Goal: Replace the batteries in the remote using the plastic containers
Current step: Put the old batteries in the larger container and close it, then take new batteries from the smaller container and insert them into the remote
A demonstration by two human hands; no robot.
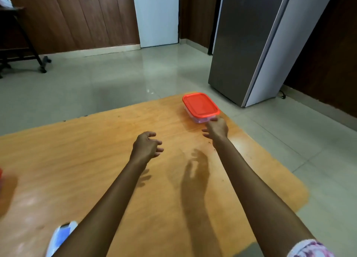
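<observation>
**Red lid, orange wood**

The container (201,119) is clear plastic under a red lid (200,104). The counter (96,160) is orange-brown wood grain. The remote (61,235) is white and blue. The sleeve (309,250) is white with pink-purple blotches.

The table (96,160) is orange-toned wood with a smooth, faintly glossy finish. The container (201,119) is clear plastic under a matt red plastic lid (200,104). Floor tiles (116,77) shine; the fridge (251,44) looks brushed metal.
</observation>
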